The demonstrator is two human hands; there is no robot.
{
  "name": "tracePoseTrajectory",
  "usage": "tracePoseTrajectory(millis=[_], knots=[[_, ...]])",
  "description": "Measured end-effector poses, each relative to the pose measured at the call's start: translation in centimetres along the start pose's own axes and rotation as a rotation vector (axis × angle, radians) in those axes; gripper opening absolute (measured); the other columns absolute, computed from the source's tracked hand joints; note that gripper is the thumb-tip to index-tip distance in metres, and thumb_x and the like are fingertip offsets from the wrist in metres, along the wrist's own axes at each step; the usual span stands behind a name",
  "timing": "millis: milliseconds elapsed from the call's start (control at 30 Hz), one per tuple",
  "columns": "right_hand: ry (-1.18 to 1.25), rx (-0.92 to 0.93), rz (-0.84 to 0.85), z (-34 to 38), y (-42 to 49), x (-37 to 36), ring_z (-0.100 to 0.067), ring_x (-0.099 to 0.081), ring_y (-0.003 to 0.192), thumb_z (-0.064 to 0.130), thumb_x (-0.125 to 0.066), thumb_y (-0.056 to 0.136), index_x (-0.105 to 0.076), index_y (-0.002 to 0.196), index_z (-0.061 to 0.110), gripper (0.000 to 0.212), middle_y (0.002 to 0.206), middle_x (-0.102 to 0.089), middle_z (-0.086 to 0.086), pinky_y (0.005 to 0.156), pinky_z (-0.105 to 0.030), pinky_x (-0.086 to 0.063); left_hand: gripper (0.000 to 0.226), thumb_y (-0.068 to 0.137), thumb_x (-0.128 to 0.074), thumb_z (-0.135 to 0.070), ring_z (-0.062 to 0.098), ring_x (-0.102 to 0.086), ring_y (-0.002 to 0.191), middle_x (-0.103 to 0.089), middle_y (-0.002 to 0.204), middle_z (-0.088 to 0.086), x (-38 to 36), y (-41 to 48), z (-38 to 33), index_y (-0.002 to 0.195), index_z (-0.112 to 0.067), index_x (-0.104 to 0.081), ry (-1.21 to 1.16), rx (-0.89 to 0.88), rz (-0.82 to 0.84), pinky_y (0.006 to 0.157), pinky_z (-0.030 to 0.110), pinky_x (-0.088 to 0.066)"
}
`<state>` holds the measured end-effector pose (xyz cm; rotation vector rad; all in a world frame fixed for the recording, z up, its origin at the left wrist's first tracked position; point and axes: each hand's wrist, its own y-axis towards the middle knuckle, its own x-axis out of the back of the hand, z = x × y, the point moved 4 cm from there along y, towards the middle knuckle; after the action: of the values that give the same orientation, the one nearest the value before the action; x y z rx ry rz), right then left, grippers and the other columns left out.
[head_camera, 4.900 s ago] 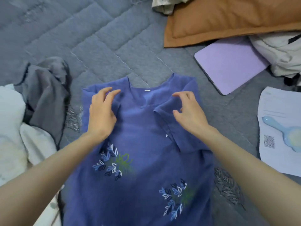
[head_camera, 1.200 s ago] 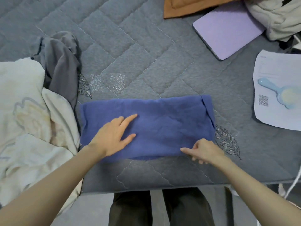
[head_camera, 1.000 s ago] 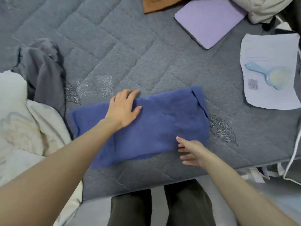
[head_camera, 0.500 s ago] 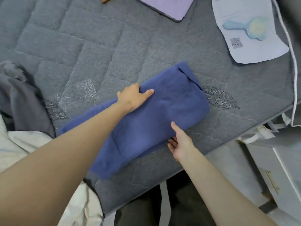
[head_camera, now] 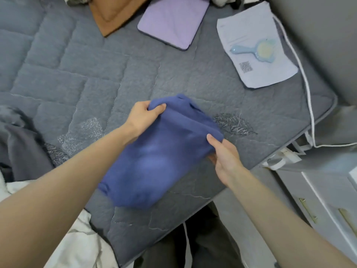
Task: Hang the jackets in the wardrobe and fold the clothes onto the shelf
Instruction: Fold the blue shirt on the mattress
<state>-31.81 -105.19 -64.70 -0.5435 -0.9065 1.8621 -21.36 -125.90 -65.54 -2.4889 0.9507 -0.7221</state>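
Hands (head_camera: pixel 185 136) gripping soft blue folded shirt (head_camera: pixel 154 157), quilted grey mattress (head_camera: pixel 173 78)

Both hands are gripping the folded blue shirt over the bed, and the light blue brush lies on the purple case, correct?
Not quite. The head view shows the light blue brush lying on the white paper sheet, beside the purple case, not on it. The left hand and right hand do grip the folded blue shirt over the bed.

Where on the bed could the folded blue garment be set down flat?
Bare quilt lies between the grey garment, the orange cushion and the purple case. The right side is crowded: paper, brush, white cord.
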Motion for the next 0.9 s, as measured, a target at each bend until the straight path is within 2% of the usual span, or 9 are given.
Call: tracePoseTrajectory(millis=[67, 200, 267, 367, 467, 600, 700, 767, 900], knots=[[-0.036, 0.066, 0.015, 3.5, -0.8, -0.1, -0.017, -0.063, 0.091, 0.018, -0.06, 0.094, -0.064, 0.098, 0.014, 0.007, 0.101, -0.068, -0.001, 0.073, -0.026, -0.05, 0.02, 0.088, -0.064, -0.032, -0.002, -0.051, 0.054, -0.058, 0.064, -0.013, 1.1, -0.8, -2.5, 0.07, -0.023, -0.064, -0.13, 0.016, -0.079, 0.047, 0.007, -0.039], [-0.122, 0.196, 0.053, 11.5, -2.5, -1.5, -0.013, -0.058, 0.09, 0.024, -0.058, 0.095, -0.061, 0.082, 0.023, 0.014, 0.091, -0.065, 0.008, 0.074, -0.024, -0.045, 0.024, 0.088, -0.066, -0.028, -0.005, -0.051, 0.044, -0.058, 0.058, -0.012, 3.4, -1.7, -8.9, 0.067, -0.02, -0.057, -0.357, 0.024, -0.181, 0.043, 0.006, -0.037], [-0.141, 0.301, 0.1, 15.6, -3.8, -2.5, -0.003, -0.058, 0.075, 0.025, -0.057, 0.095, -0.061, 0.078, 0.024, 0.018, 0.075, -0.066, 0.018, 0.064, -0.018, -0.042, 0.022, 0.089, -0.065, -0.028, -0.01, -0.051, 0.044, -0.059, 0.057, -0.016, 4.7, -2.1, -12.5, 0.069, -0.02, -0.058, -0.399, -0.034, -0.211, 0.044, 0.005, -0.038], [-0.147, 0.456, 0.113, 20.7, -5.6, -3.7, 0.009, -0.051, 0.053, 0.025, -0.054, 0.097, -0.059, 0.08, 0.025, 0.018, 0.063, -0.06, 0.025, 0.052, -0.011, -0.037, 0.009, 0.09, -0.064, -0.029, -0.015, -0.056, 0.064, -0.065, 0.085, -0.013, 6.5, -3.1, -17.0, 0.087, -0.02, -0.067, -0.426, -0.165, -0.254, 0.056, 0.003, -0.042], [-0.184, 0.566, 0.099, 23.5, -6.9, -4.1, -0.003, -0.041, 0.06, 0.025, -0.051, 0.097, -0.049, 0.08, 0.025, 0.017, 0.075, -0.048, 0.013, 0.057, -0.019, -0.031, 0.021, 0.092, -0.061, -0.024, -0.008, -0.059, 0.081, -0.066, 0.104, -0.004, 6.9, -4.4, -19.6, 0.11, -0.014, -0.066, -0.475, -0.265, -0.258, 0.065, 0.005, -0.043], [-0.173, 0.496, 0.112, 22.4, -6.6, -3.1, -0.009, -0.036, 0.062, 0.023, -0.049, 0.097, -0.048, 0.082, 0.025, 0.015, 0.085, -0.049, 0.009, 0.055, -0.02, -0.032, 0.007, 0.09, -0.062, -0.026, -0.015, -0.052, 0.06, -0.065, 0.084, -0.016, 5.6, -5.6, -18.4, 0.092, -0.021, -0.067, -0.461, -0.21, -0.279, 0.055, 0.004, -0.038], [-0.288, 0.444, 0.04, 18.8, -5.1, -1.2, -0.009, -0.035, 0.064, 0.017, -0.051, 0.094, -0.054, 0.087, 0.012, 0.009, 0.079, -0.048, 0.005, 0.055, -0.02, -0.028, 0.027, 0.086, -0.064, -0.025, -0.007, -0.043, 0.042, -0.05, 0.047, -0.022, 4.0, -6.3, -14.5, 0.06, -0.025, -0.056, -0.365, -0.1, -0.288, 0.044, 0.006, -0.033], [-0.406, 0.378, 0.004, 15.1, -3.9, 0.4, -0.012, -0.037, 0.073, 0.014, -0.053, 0.092, -0.055, 0.094, 0.002, 0.012, 0.089, -0.048, -0.002, 0.057, -0.024, -0.027, 0.038, 0.084, -0.066, -0.024, -0.001, -0.036, 0.038, -0.037, 0.038, -0.018, 2.5, -7.1, -10.7, 0.052, -0.023, -0.045, -0.283, -0.019, -0.281, 0.04, 0.009, -0.028], [-0.556, 0.171, -0.016, 7.0, -2.2, 4.2, -0.014, -0.045, 0.081, 0.016, -0.059, 0.089, -0.064, 0.094, 0.014, 0.007, 0.104, -0.056, -0.011, 0.059, -0.024, -0.033, 0.043, 0.081, -0.068, -0.028, 0.016, -0.034, 0.066, -0.029, 0.046, -0.009, -0.7, -9.0, -1.5, 0.053, -0.019, -0.036, -0.105, 0.194, -0.242, 0.052, 0.03, -0.023]])
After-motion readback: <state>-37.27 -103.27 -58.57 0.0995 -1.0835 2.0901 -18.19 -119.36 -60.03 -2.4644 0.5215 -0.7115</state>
